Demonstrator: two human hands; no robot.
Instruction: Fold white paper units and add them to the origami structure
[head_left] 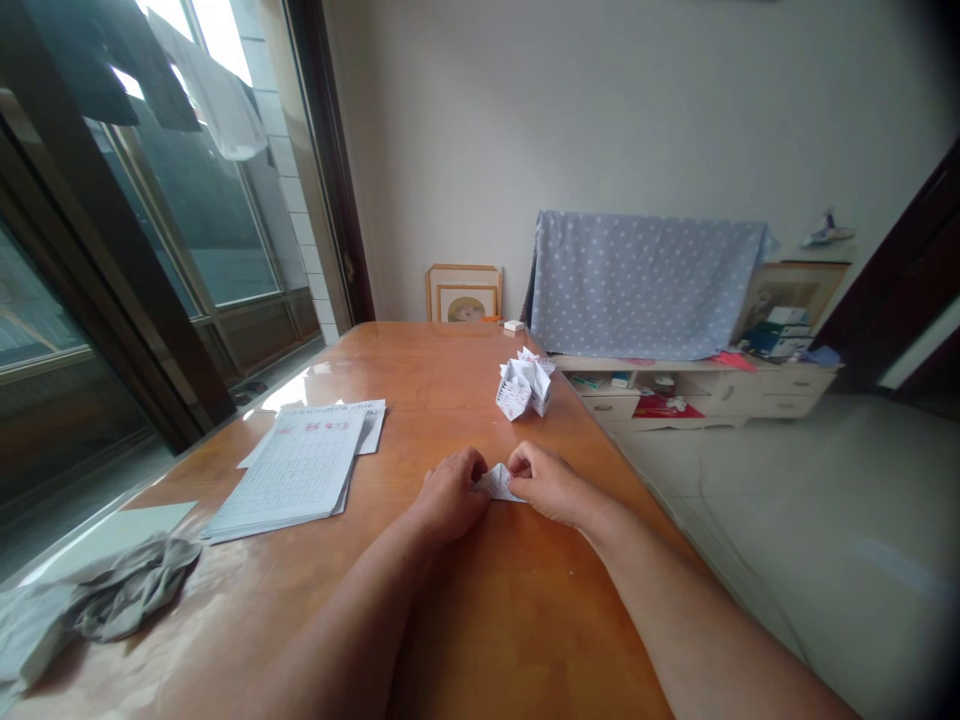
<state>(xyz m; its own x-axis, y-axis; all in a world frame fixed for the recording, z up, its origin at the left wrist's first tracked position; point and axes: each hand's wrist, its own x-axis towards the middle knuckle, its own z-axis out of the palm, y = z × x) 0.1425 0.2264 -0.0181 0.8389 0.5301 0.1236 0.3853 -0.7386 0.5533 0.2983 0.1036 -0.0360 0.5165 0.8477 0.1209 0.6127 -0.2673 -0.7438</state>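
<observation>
Both of my hands rest on a wooden table (465, 620) and pinch a small folded piece of white paper (498, 484) between them. My left hand (448, 495) is curled, fingers closed on the paper's left side. My right hand (546, 480) grips its right side with bent fingers. The paper lies flat against the tabletop, mostly covered by my fingers.
Several folded paper pieces (524, 386) sit in a pile further back on the table. A stack of gridded sheets (300, 470) lies to the left, a grey cloth (127, 590) at the near left corner. A low cabinet (697, 390) with a dotted blue cover stands right.
</observation>
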